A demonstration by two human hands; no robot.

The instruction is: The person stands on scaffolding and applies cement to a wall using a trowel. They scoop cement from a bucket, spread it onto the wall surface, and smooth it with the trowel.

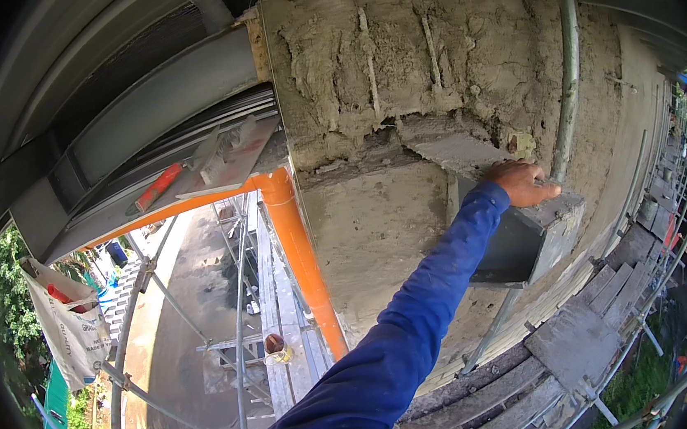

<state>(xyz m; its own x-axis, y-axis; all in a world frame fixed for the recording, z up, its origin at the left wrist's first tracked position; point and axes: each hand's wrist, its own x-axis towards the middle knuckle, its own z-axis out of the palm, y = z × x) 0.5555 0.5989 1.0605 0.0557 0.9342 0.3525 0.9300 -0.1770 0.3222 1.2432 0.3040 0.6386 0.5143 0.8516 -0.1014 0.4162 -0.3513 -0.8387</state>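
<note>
Head view: beyond the blue-sleeved forearm point(419, 315), the left hand point(522, 183) curls atop a dusty grey metal beam stub point(558, 237) at the rough grey-brown cement wall point(382, 231); fingertips partly hidden, I cannot tell whether its grip pinches anything.

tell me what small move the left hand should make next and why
I'd probably bring the left hand over to the red-handled tool: it lies unheld on the ledge, no tool shows in the hand at the grey beam, and the wall above that beam looks rough and ridged.
</note>
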